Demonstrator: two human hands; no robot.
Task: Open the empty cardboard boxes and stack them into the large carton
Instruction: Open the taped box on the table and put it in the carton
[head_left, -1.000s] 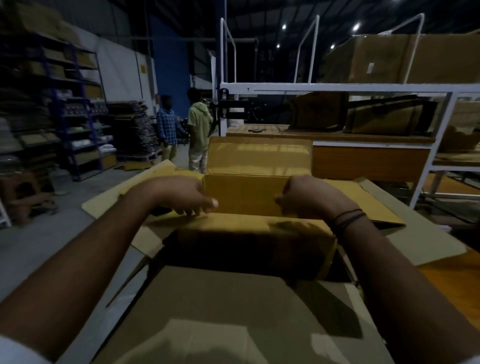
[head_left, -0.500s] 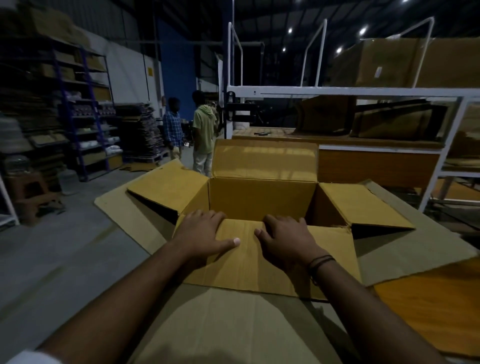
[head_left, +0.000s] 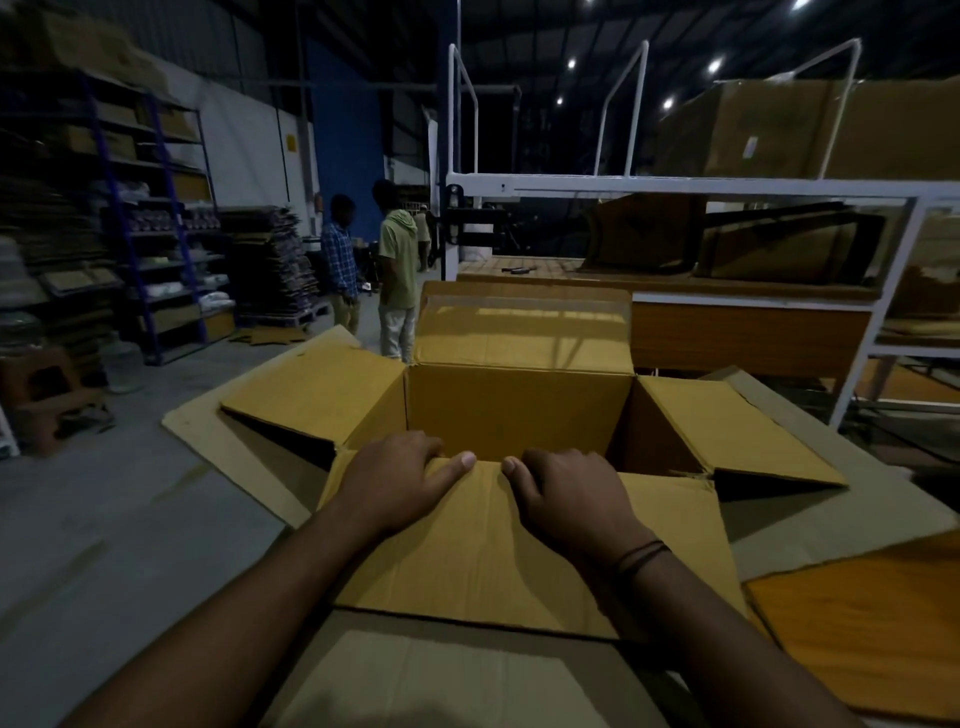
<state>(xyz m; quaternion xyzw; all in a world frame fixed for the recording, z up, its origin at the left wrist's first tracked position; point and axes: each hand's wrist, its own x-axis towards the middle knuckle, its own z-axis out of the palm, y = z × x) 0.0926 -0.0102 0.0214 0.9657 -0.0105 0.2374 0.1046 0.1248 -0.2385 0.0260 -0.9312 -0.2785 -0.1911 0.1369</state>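
Closest to me, a grey-brown flap of the large carton (head_left: 441, 680) fills the bottom of the view, and both bare forearms reach out over it. Just past it lies the near flap (head_left: 467, 561) of a yellow-brown cardboard box (head_left: 519, 410), folded down toward me. My left hand (head_left: 395, 483) and right hand (head_left: 566, 493) sit side by side at the flap's crease. The fingers of each hand are curled over the edge into the box and the thumbs press on top, so both hands grip the flap. A dark band (head_left: 639, 556) circles the right wrist.

The box stands open and upright in the mouth of the large carton, whose duller flaps splay out to the left and right around it. The box's side flaps spread outward and its far flap (head_left: 524, 327) stands up.

To the right, an orange wooden surface (head_left: 857, 629) lies beside the carton. Beyond the box I see a white metal rack (head_left: 675, 184) holding more big cartons — some of them tilted. Farther off on the left, two people (head_left: 397, 260) stand on the concrete floor near stacks of flattened cardboard (head_left: 270, 260) — with blue shelving (head_left: 130, 218) along the wall.
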